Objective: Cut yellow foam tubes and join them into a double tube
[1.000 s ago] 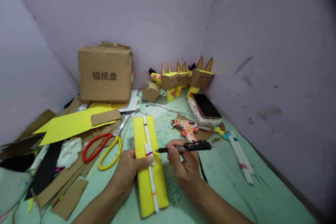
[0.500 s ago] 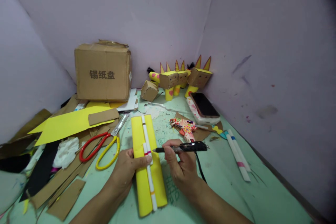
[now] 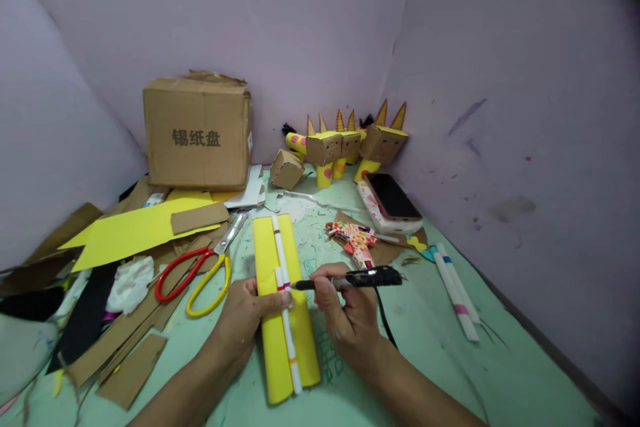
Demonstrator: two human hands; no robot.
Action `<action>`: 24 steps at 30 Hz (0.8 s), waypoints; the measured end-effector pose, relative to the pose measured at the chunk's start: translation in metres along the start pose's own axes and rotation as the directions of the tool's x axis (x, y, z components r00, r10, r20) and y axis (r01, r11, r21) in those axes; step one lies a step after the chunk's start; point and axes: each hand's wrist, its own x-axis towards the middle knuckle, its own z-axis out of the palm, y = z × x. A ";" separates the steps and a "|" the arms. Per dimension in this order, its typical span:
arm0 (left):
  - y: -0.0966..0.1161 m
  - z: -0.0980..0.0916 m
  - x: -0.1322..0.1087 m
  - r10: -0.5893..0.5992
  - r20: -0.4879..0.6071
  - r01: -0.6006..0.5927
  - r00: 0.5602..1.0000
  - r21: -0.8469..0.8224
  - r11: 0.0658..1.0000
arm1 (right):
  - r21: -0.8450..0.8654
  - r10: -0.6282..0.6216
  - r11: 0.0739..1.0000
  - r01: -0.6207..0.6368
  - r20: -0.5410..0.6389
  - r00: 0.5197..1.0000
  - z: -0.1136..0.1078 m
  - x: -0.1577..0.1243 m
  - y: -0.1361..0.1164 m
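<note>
My left hand (image 3: 245, 320) grips a yellow paper piece (image 3: 306, 347) with rolled long sides, its thumb pressing on slim white sticks (image 3: 289, 340) with coloured bands that lie along the middle. One short stick sits beside a longer one near the thumb. In my right hand (image 3: 347, 310) is a black pen (image 3: 373, 277), held with its tip pointing left at the sticks near the pink band. Whether the tip touches them I cannot tell. Red-and-yellow-handled scissors (image 3: 220, 253) lie open to the left of my left hand.
A cardboard box (image 3: 200, 137) and cardboard scraps (image 3: 130, 373) occupy the left. Box-headed yellow paper animals (image 3: 325, 150) stand at the back. A patterned glue gun (image 3: 355, 240), a phone (image 3: 393, 197) and white banded sticks (image 3: 457, 300) are on the right, near the wall.
The whole view has shifted slightly. Both hands keep their holds, and the pen tip stays by the sticks with little visible movement.
</note>
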 end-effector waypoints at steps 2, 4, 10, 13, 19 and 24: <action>0.000 0.000 0.000 0.006 0.012 -0.006 1.000 0.001 1.000 | 0.017 0.018 1.000 -0.018 0.006 1.000 0.001 0.000 -0.002; 0.000 0.001 -0.001 0.009 0.014 -0.009 1.000 -0.003 1.000 | 0.023 0.013 1.000 -0.014 0.015 1.000 0.002 0.000 -0.004; -0.002 -0.001 0.000 0.000 0.007 0.000 1.000 -0.012 1.000 | 0.007 0.037 0.999 -0.038 0.010 0.999 0.001 0.002 -0.002; -0.003 -0.002 0.001 -0.001 0.015 0.001 1.000 -0.017 1.000 | -0.023 0.052 0.998 -0.052 -0.003 0.999 0.000 0.002 0.001; -0.004 -0.004 0.002 -0.011 0.013 0.011 1.000 -0.032 0.999 | -0.048 0.042 0.998 -0.041 0.022 0.999 0.001 0.003 0.000; -0.004 -0.003 0.002 -0.003 0.006 0.004 1.000 -0.021 1.000 | -0.053 0.026 0.998 -0.026 0.011 1.000 0.002 0.002 0.001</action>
